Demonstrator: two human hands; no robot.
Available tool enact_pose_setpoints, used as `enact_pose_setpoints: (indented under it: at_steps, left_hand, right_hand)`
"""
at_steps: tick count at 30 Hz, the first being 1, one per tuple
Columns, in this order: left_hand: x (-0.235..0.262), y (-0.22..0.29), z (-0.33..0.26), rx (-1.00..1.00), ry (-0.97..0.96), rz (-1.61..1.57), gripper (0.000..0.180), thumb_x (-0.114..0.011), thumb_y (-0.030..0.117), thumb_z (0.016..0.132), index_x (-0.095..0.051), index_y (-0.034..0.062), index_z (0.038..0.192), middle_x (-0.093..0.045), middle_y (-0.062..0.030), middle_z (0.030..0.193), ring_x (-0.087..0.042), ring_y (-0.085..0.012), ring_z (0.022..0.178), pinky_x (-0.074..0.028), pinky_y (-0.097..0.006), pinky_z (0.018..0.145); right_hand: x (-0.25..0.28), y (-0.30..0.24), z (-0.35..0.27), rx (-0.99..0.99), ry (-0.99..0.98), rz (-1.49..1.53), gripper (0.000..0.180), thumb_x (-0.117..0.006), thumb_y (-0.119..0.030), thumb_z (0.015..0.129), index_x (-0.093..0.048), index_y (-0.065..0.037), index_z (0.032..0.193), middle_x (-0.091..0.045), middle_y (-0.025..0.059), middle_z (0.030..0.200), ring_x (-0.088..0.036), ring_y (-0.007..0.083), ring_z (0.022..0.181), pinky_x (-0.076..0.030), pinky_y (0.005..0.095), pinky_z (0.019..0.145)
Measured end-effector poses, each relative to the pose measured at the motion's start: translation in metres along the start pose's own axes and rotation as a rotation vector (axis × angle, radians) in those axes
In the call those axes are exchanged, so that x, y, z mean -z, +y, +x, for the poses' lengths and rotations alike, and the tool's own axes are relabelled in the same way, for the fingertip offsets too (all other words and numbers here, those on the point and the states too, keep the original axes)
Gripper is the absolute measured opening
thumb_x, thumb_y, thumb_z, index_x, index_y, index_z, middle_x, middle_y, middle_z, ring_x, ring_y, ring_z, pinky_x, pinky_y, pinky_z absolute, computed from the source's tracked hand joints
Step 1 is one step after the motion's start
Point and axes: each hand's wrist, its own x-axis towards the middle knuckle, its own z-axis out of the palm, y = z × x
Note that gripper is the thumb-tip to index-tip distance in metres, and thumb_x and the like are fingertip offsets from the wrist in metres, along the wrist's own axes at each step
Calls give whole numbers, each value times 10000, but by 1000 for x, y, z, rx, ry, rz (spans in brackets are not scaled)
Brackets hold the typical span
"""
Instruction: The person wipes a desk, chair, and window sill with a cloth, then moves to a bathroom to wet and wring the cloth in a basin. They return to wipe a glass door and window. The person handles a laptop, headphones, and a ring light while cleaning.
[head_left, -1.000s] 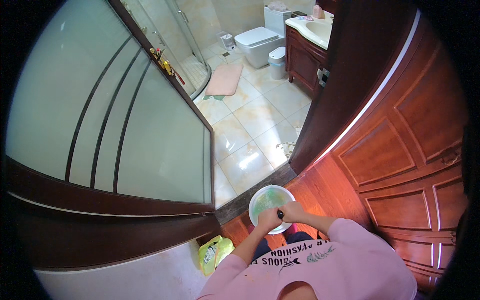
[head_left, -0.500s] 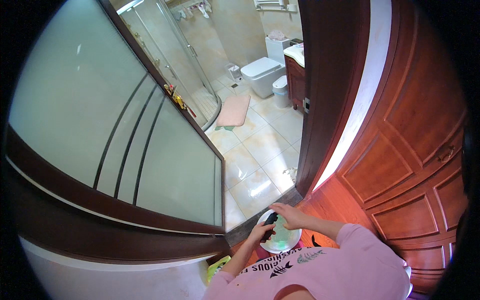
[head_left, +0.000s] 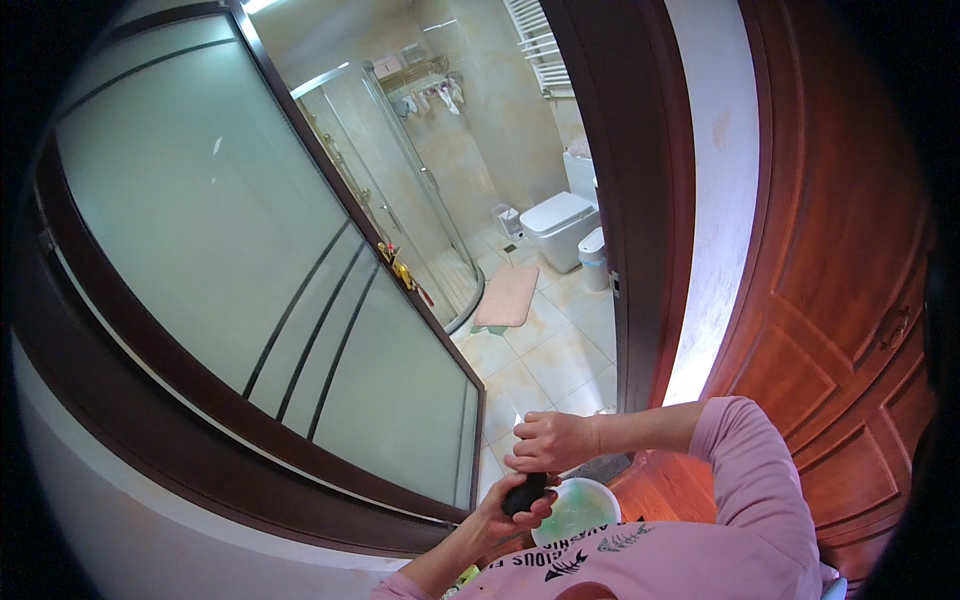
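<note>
My left hand (head_left: 494, 514) is wrapped round a black object with a rounded end (head_left: 524, 495); its exact kind does not show. Directly above it, my right hand (head_left: 556, 441) is closed, with its fingers curled near the upper end of the black object. What the right fingers grip is hidden. Below and to the right of both hands stands a white round basin (head_left: 612, 500) holding pale green liquid. The front of my pink shirt covers its near edge.
A frosted-glass door (head_left: 250, 200) fills the left. Beyond the doorway lie a pink mat (head_left: 508, 296), a white toilet (head_left: 558, 225), a bin (head_left: 593, 262) and a shower enclosure (head_left: 400, 190). At right are a dark door frame (head_left: 640, 200) and red-brown wooden panelling (head_left: 830, 250).
Both hands have risen from over the basin, toward the doorway. My right hand, earlier stretched out beside the black object, is now closed above it. The view has tilted up.
</note>
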Motion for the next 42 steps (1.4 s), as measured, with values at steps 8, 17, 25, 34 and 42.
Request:
enact_pose_setpoints:
  at_steps: [8, 17, 25, 34, 42]
  left_hand:
    - [-40, -10, 1, 16, 239, 410, 475, -648, 83, 767, -434, 22, 1186, -421, -12, 672, -332, -71, 448, -239, -203, 390]
    - [-8, -28, 22, -38, 654, 1062, 320, -628, 62, 690, -596, -5, 1002, -483, -1, 578, -421, -85, 428, -285, -240, 394]
    - [52, -40, 37, -328, 825, 1685, 332, -691, 123, 661, -596, 9, 958, -647, -117, 771, -624, -207, 690, -487, -334, 630]
    - [91, -34, 45, -65, 1000, 2001, 635, -718, 243, 632, -481, 137, 1212, -662, -195, 862, -632, -395, 829, -501, -463, 708]
    - [136, -32, 36, -296, 1175, 1844, 730, -725, 284, 689, -400, 78, 1310, -617, -157, 1091, -641, -319, 888, -506, -403, 752]
  right_hand:
    - [15, -7, -7, -22, -140, -8, 158, -626, -258, 644, -535, -130, 632, -551, 9, 633, -559, 185, 650, -434, 311, 587]
    - [-20, -46, -43, -369, -533, 193, 159, -675, -200, 596, -636, -72, 681, -643, 116, 695, -654, 307, 673, -513, 424, 596]
    - [-52, -65, -62, -699, -673, 301, 166, -653, -158, 623, -686, -115, 780, -676, 131, 762, -666, 317, 726, -516, 444, 613]
    - [-107, -87, -98, -1065, -771, 420, 163, -632, -168, 642, -688, -108, 784, -671, 148, 754, -661, 336, 724, -523, 456, 639]
    - [-152, -87, -151, -1595, -710, 1218, 334, -752, -292, 629, -649, -10, 777, -640, 85, 637, -595, 181, 488, -466, 313, 454]
